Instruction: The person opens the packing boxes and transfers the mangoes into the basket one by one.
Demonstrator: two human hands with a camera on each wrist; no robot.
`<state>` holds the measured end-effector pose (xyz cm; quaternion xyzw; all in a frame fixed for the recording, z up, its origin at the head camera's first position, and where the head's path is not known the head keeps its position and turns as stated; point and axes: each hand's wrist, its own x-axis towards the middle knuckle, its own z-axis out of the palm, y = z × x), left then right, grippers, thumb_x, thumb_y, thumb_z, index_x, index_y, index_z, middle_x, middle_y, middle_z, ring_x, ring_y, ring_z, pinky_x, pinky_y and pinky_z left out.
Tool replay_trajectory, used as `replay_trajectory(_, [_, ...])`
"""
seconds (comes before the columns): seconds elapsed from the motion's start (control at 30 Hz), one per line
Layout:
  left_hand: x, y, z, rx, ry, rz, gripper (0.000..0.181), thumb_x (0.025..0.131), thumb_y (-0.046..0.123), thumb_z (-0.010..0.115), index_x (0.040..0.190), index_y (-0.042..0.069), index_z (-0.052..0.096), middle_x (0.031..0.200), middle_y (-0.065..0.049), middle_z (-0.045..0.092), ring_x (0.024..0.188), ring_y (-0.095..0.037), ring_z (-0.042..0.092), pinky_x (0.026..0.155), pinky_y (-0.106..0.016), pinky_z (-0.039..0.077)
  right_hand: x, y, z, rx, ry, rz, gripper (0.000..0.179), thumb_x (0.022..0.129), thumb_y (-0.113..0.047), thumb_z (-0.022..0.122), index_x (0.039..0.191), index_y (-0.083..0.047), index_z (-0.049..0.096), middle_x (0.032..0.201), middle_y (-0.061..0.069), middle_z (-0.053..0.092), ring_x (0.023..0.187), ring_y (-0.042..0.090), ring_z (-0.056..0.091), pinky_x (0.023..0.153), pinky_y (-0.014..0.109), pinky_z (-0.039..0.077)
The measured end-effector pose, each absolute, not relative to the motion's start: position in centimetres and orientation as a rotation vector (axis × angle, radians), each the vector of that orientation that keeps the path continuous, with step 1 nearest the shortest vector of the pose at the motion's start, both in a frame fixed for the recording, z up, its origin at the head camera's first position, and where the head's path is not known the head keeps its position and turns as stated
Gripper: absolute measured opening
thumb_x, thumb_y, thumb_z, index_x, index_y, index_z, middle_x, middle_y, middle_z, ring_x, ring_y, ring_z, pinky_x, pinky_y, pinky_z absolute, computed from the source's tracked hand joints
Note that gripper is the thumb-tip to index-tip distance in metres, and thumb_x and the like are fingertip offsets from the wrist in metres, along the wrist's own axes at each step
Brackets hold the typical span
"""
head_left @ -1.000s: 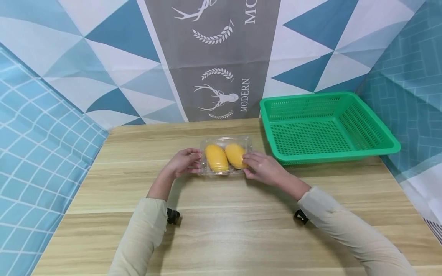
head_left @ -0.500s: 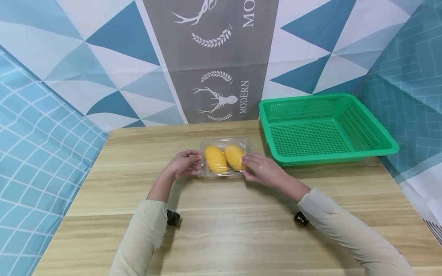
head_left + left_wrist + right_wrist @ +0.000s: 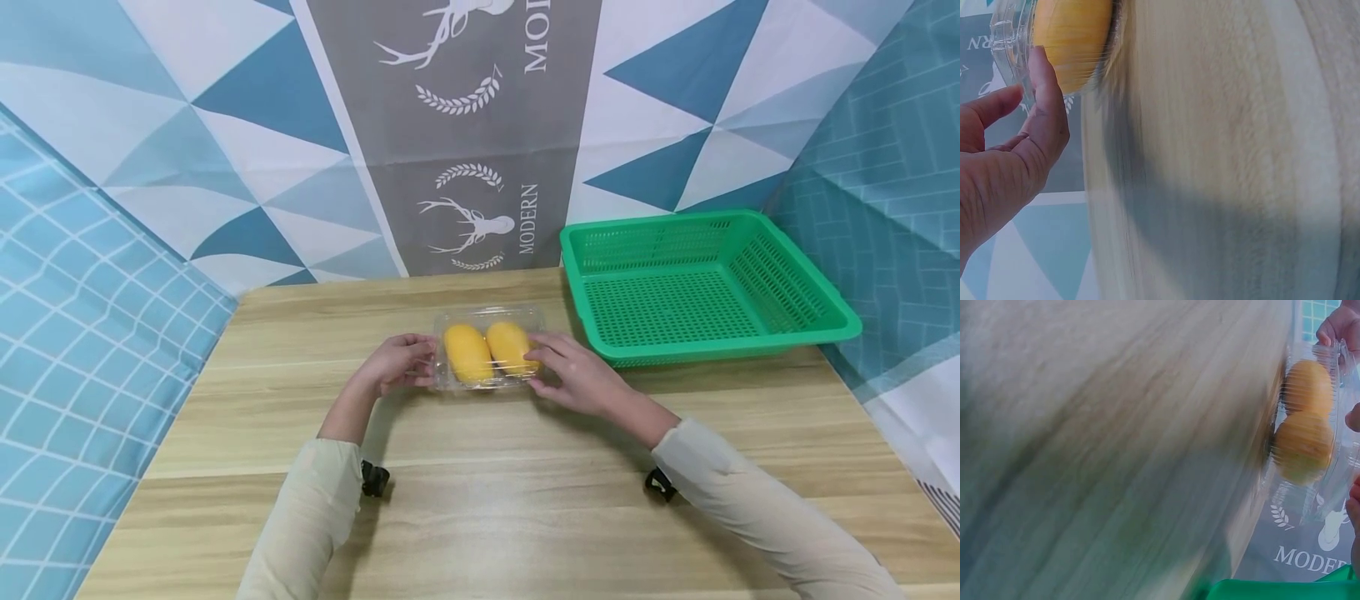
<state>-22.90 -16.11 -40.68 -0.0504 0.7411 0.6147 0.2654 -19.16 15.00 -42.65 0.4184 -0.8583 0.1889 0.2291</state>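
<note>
Two yellow mangoes (image 3: 468, 354) lie side by side in a clear plastic clamshell box (image 3: 489, 313) on the wooden table. My left hand (image 3: 399, 365) pinches the box's left edge; in the left wrist view its thumb and forefinger (image 3: 1050, 112) meet at the clear rim. At the right end, my right hand (image 3: 573, 373) holds the box, fingers over the lid edge and thumb lower at the front corner. Only a few right fingertips show at the edge of the right wrist view, where both mangoes (image 3: 1304, 447) are visible through the ridged plastic.
A green plastic basket (image 3: 712, 340) stands right of the box at the table's back. Patterned cloth walls (image 3: 480, 142) enclose the back and sides. Black wrist-camera mounts (image 3: 373, 478) show beneath both sleeves.
The head view has tilted slightly up, so the table sits lower in it. My right fingers have shifted a little at the box's edge. My left hand keeps its hold.
</note>
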Motion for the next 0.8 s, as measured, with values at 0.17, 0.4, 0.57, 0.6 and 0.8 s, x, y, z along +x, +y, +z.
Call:
replay_trajectory(0.17, [-22.9,-16.2,-40.9,-0.134,2.006,1.676,0.043,0.099,0.016,0.043,0.136,-0.005,0.037,0.103,-0.009,0.052,0.077,-0.013,0.057,0.074,-0.028,0.057,-19.1,15.2,-42.8,1.130,-2.400,0.543,0.041,0.077,-0.018,0.071,0.115,-0.006,0.062,0.125,0.018,0.057,0.118,0.031,0.052,0.099,0.043,0.046])
replay_trajectory(0.4, [-23.1,-16.1,-40.9,-0.102,2.077,1.762,0.050,0.096,0.013,0.046,0.142,0.000,0.031,0.139,-0.021,0.041,0.110,-0.026,0.054,0.093,-0.038,0.051,-19.0,15.1,-42.6,1.072,-2.411,0.610,0.039,0.080,-0.013,0.066,0.117,-0.004,0.060,0.128,0.017,0.055,0.119,0.032,0.051,0.101,0.044,0.044])
replay_trajectory(0.57, [-23.3,-15.9,-40.6,-0.066,2.166,1.846,0.046,0.096,0.011,0.047,0.138,-0.002,0.036,0.141,-0.021,0.038,0.125,-0.030,0.045,0.105,-0.045,0.040,-18.9,14.5,-42.2,1.002,-2.411,0.750,0.037,0.082,-0.012,0.062,0.117,0.000,0.059,0.126,0.018,0.055,0.119,0.033,0.049,0.101,0.047,0.043])
replay_trajectory(0.6, [-23.3,-15.8,-40.6,-0.066,2.186,1.867,0.044,0.095,0.011,0.048,0.136,-0.003,0.038,0.139,-0.021,0.040,0.121,-0.027,0.047,0.105,-0.045,0.040,-18.9,14.4,-42.0,0.979,-2.417,0.792,0.036,0.083,-0.012,0.062,0.117,0.000,0.059,0.126,0.017,0.056,0.120,0.034,0.049,0.102,0.048,0.042])
replay_trajectory(0.8, [-23.4,-15.4,-40.3,-0.061,2.298,1.976,0.033,0.093,0.007,0.050,0.123,-0.006,0.051,0.120,-0.015,0.055,0.096,-0.011,0.054,0.101,-0.038,0.045,-19.0,13.5,-41.0,0.787,-2.462,1.089,0.032,0.087,-0.011,0.059,0.119,-0.003,0.059,0.131,0.015,0.053,0.124,0.030,0.045,0.104,0.050,0.038])
